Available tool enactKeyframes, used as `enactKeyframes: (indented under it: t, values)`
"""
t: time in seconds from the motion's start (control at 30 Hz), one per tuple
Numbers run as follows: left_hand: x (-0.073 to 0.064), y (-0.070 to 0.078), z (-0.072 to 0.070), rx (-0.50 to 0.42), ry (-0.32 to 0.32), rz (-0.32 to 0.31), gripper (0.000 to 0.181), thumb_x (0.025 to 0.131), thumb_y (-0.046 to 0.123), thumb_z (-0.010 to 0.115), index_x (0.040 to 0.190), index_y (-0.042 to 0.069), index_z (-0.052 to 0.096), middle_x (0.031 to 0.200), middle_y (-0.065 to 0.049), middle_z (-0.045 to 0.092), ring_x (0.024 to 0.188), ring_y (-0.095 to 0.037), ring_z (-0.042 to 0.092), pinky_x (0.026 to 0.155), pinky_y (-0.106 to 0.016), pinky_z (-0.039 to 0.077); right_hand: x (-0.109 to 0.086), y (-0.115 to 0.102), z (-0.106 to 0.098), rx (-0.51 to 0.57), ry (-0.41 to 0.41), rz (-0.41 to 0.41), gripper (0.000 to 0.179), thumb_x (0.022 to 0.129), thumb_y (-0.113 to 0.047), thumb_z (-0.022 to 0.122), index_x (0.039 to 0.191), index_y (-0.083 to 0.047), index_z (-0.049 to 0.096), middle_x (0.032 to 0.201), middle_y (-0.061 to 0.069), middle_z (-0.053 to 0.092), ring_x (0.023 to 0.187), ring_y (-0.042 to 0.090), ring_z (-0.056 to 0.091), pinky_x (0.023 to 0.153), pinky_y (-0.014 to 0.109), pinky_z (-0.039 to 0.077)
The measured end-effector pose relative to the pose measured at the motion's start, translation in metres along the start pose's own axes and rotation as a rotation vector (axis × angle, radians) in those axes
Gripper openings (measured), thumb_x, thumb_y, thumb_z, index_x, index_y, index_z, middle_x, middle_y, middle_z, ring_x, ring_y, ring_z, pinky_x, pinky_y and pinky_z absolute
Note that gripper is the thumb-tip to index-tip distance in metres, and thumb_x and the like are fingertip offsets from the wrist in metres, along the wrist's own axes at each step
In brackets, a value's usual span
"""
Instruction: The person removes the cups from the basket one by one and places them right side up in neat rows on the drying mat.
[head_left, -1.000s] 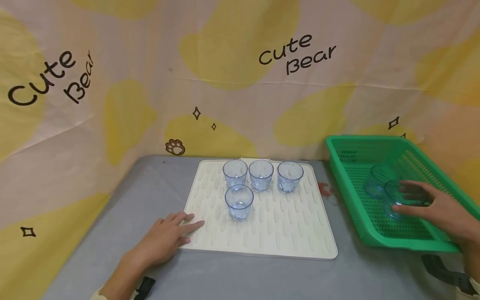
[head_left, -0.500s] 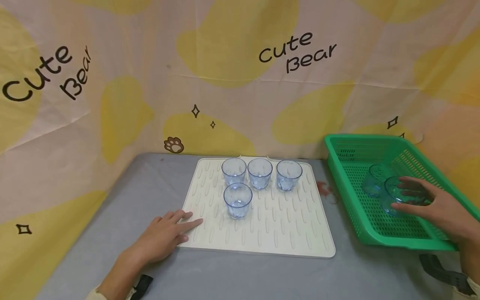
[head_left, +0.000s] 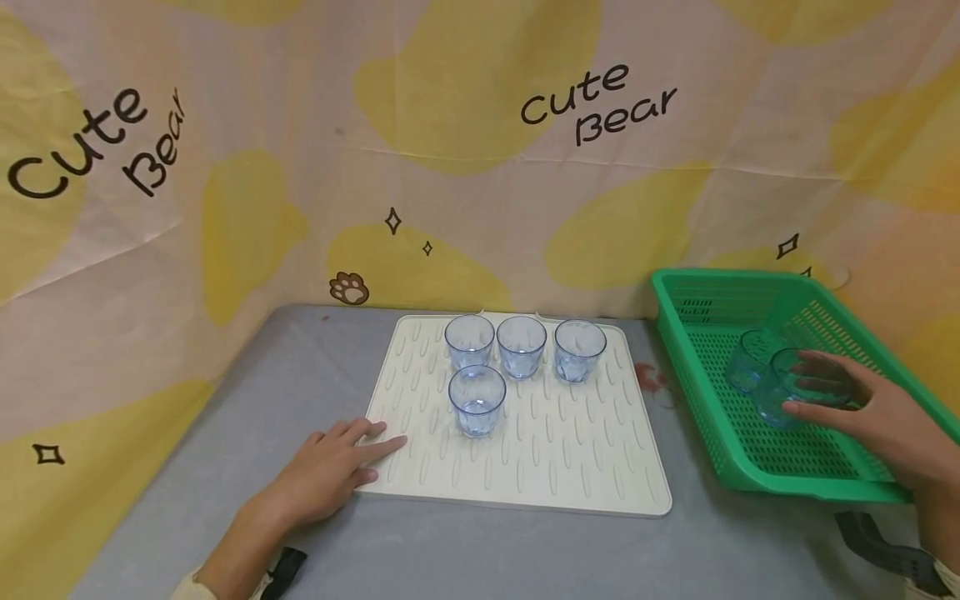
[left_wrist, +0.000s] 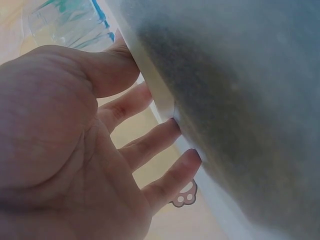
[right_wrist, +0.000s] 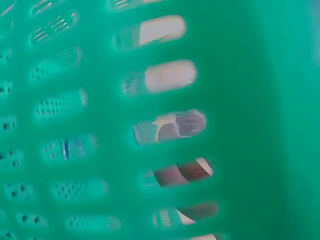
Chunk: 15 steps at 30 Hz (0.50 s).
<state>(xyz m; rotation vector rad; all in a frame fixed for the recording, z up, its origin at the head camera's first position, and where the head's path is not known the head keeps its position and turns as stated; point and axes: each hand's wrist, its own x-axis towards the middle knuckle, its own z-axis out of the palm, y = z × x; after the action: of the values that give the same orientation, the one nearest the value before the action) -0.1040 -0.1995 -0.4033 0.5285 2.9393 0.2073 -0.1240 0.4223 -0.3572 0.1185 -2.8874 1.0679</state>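
Observation:
In the head view my right hand (head_left: 888,421) reaches into the green basket (head_left: 757,482) and grips a clear blue glass tumbler (head_left: 780,398) between thumb and fingers; it leans a little. Another tumbler (head_left: 745,367) sits just left of it in the basket. My left hand (head_left: 322,471) lies with spread fingers at the left edge of a white ridged drying mat (head_left: 570,467). The left wrist view has the left hand (left_wrist: 100,135) with its fingertips against the mat's edge. Through the slots of the basket wall (right_wrist: 240,100), the right wrist view gives only slivers of the right hand.
Three tumblers stand upright in a row at the mat's back, among them a right-hand one (head_left: 577,354). One more tumbler (head_left: 477,404) stands in front of them. A patterned cloth (head_left: 465,167) hangs behind the grey table (head_left: 480,554).
The tumbler in my right hand has risen slightly and shifted left, its base swinging toward the other tumbler. The left hand stays in place on the mat's edge.

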Motion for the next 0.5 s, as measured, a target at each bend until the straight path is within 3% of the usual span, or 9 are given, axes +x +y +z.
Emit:
enactKeyframes:
  t: [0.2, 0.5]
  values:
    - [0.000, 0.000, -0.001, 0.001, -0.006, -0.005, 0.054, 0.092, 0.024, 0.070, 0.142, 0.038, 0.054, 0.146, -0.005, 0.053, 0.133, -0.034, 0.048, 0.100, -0.059, 0.039, 0.001, -0.010, 0.001, 0.039, -0.025, -0.012, 0.076, 0.095, -0.023, 0.069, 0.157, -0.027, 0.025, 0.126, -0.037, 0.037, 0.101, -0.024, 0.044, 0.071, 0.012, 0.047]
    - [-0.001, 0.000, 0.001, 0.004, 0.008, 0.015, 0.054, 0.092, 0.023, 0.070, 0.142, 0.036, 0.055, 0.145, -0.005, 0.053, 0.133, -0.034, 0.048, 0.099, -0.059, 0.040, -0.002, -0.027, 0.004, 0.063, -0.032, -0.041, 0.073, 0.094, -0.020, 0.070, 0.156, -0.025, 0.030, 0.128, -0.035, 0.040, 0.101, -0.023, 0.048, 0.072, 0.012, 0.048]
